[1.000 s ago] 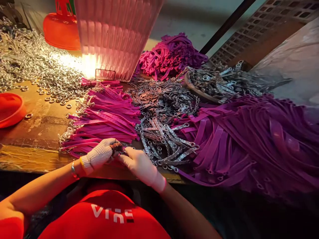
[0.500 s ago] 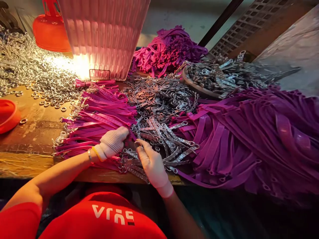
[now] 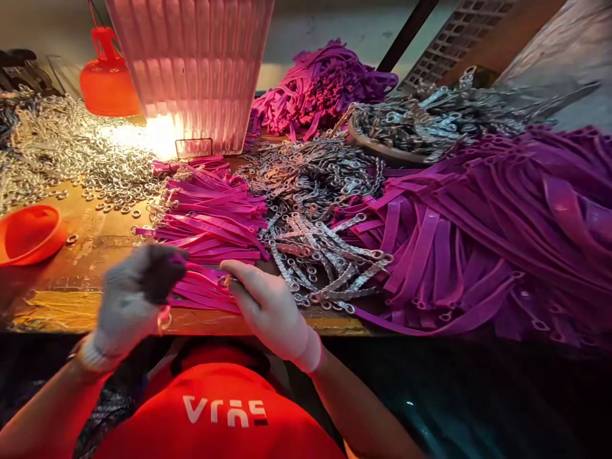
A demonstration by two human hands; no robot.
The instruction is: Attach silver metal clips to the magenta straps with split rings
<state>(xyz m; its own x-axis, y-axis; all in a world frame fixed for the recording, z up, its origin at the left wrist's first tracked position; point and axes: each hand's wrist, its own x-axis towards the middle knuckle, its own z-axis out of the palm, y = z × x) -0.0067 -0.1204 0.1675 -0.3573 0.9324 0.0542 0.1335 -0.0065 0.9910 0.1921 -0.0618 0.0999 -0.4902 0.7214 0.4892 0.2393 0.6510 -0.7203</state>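
Note:
My left hand (image 3: 129, 299), in a white knit glove with dark fingertips, is closed and blurred by motion at the table's front edge. A bit of purple strap and a ring show at its fingers. My right hand (image 3: 270, 309), in a pale glove, pinches a small metal ring (image 3: 224, 280) between thumb and forefinger. That ring is over the front of the ringed purple straps (image 3: 210, 223). Just right of this hand are loose metal chain strips (image 3: 329, 261).
Purple straps (image 3: 468, 242) cover the right side. Behind are metal strips in a round tray (image 3: 382, 153) and another purple pile (image 3: 325, 83). Metal rings (image 3: 115, 172), a red bowl (image 3: 33, 236), a red lamp (image 3: 109, 86) and a ribbed panel (image 3: 196, 70) stand left.
My left hand has moved left and toward me, away from the right hand. My right hand has shifted slightly left. The view has shifted a little.

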